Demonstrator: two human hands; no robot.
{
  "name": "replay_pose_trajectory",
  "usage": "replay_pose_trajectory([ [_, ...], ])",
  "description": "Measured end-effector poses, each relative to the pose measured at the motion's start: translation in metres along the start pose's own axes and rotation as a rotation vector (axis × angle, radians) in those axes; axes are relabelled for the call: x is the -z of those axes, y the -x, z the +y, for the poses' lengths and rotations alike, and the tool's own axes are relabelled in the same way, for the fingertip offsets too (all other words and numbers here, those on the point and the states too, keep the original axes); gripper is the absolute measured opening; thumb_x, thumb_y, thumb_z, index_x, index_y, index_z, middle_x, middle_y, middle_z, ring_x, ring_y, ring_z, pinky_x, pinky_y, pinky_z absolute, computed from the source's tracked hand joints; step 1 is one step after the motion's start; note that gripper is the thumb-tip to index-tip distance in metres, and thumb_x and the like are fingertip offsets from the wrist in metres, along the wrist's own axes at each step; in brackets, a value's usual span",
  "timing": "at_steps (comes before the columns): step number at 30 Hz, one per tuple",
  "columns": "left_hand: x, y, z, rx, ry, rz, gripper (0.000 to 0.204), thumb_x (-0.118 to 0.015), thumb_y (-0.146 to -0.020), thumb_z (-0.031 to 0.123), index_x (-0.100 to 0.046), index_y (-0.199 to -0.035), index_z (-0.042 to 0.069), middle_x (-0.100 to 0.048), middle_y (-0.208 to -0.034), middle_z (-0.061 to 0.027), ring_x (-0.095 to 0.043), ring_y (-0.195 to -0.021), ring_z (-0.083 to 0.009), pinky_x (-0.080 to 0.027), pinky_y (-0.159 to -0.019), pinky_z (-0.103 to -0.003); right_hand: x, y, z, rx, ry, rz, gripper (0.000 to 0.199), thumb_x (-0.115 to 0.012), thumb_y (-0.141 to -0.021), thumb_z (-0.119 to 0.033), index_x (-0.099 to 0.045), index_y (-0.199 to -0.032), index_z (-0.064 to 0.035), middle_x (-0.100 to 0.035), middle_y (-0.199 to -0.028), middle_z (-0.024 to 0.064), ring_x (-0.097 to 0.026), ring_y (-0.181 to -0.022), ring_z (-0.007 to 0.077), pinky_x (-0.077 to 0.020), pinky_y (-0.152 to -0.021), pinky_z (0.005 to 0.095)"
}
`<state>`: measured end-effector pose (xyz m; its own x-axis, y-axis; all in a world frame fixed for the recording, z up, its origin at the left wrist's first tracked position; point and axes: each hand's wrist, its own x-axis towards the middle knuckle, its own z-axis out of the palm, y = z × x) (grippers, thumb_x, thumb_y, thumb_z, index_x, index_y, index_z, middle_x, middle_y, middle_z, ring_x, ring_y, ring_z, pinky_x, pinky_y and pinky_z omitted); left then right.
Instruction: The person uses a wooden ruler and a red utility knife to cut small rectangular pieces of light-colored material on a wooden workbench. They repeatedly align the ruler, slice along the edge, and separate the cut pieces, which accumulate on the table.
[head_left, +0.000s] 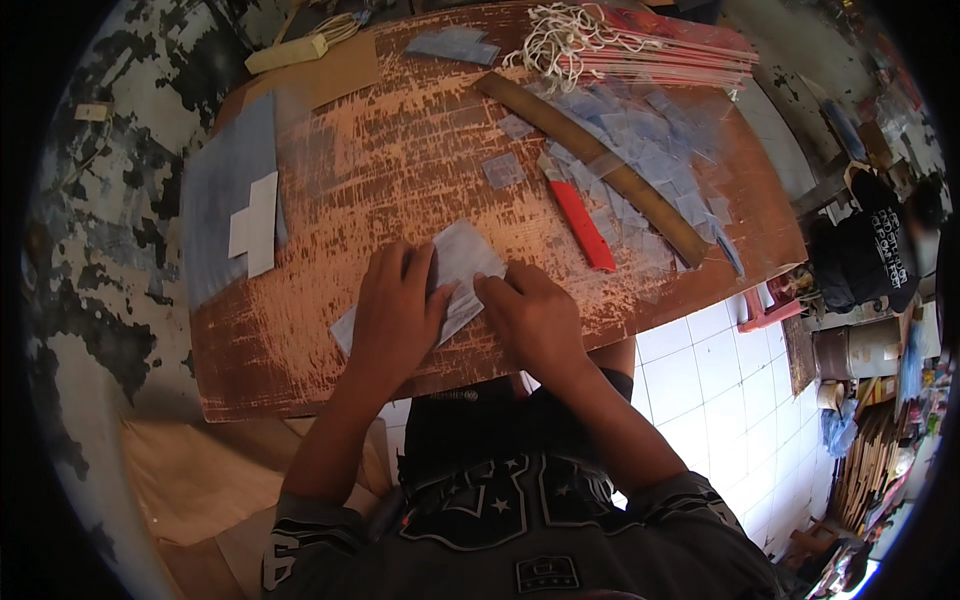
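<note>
Well, right hand (535,312) (curled inward) touches pale sheet (464,258)

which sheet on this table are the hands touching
The whitish sheet lowest in view: left hand and right hand both touch it. The large bluish sheet at left and small translucent pieces at upper right lie untouched.

Near the front edge of the desk (370,160), the left hand (397,310) lay over a pale, creased sheet (463,255) while the right hand (535,315) pinched its right side. A red cutter (580,225) rested beside a long brownish ruler (640,195), which crossed clear plastic pieces (665,135) toward the right edge. White cords (558,45) bunched near the far right corner; white strips (262,220) overlapped bluish sheets (232,150) along the left edge
</note>
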<state>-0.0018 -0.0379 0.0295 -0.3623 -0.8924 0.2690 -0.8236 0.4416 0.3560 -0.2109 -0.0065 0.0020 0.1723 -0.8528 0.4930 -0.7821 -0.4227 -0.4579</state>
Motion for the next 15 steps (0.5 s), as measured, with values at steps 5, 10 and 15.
replay_pose_trajectory([
  [5,0.002,-0.024,-0.018,-0.156,0.05,0.003,0.04,-0.074,-0.105,0.014,-0.067,-0.14,-0.003,-0.063,-0.138,-0.0208,-0.063,-0.128,-0.0428,-0.051,-0.112,-0.05,-0.002,0.001,0.002,-0.006,0.017,-0.021,0.02,-0.079,-0.087,-0.009,-0.074,-0.106,-0.0108,-0.06,-0.088,0.0102,-0.07,-0.083,0.0313,-0.0594,-0.067,0.0452],
  [10,-0.011,-0.07,-0.031,-0.358,0.118,0.05,0.032,-0.069,-0.107,0.011,-0.07,-0.138,0.001,-0.067,-0.143,-0.0195,-0.064,-0.134,-0.0423,-0.052,-0.113,-0.05,-0.003,0.001,0.007,0.034,0.051,0.014,0.02,-0.079,-0.085,-0.008,-0.074,-0.105,-0.0116,-0.06,-0.088,0.0098,-0.07,-0.084,0.0311,-0.0592,-0.068,0.0449],
  [15,-0.026,-0.087,-0.034,-0.336,0.292,0.058,0.03,-0.065,-0.111,0.009,-0.071,-0.139,0.003,-0.071,-0.14,-0.0184,-0.067,-0.132,-0.0395,-0.055,-0.111,-0.049,-0.004,0.003,0.003,0.007,0.067,0.019,0.021,-0.08,-0.085,-0.009,-0.075,-0.105,-0.0122,-0.059,-0.087,0.0086,-0.07,-0.083,0.0292,-0.0587,-0.067,0.0437],
])
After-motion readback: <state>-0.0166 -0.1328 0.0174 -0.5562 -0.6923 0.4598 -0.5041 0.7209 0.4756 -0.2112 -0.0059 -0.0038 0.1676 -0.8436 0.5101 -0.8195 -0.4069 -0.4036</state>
